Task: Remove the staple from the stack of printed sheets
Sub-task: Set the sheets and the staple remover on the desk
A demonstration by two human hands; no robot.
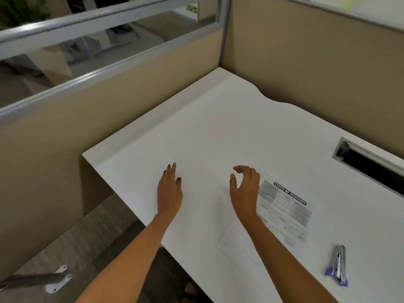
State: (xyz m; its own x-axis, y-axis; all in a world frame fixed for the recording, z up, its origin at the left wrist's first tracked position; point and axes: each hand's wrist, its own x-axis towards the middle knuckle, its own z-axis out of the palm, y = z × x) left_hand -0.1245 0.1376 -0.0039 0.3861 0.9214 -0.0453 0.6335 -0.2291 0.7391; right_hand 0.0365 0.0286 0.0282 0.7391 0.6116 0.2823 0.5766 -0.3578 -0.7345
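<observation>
The stack of printed sheets (284,212) lies on the white desk (207,132), right of centre, its top page headed with a black title bar. My right hand (244,189) hovers over the stack's left side with fingers loosely curved, holding nothing. My left hand (169,190) is further left over bare desk, fingers straight and together. A silver and blue stapler (338,264) lies on the desk to the right of the sheets, apart from both hands. The staple itself is too small to make out.
Beige cubicle partitions (306,66) wall the desk at the back and left, topped by a glass pane. A rectangular cable slot (369,162) is cut into the desk at the right. The desk's front-left edge drops to carpeted floor (91,241).
</observation>
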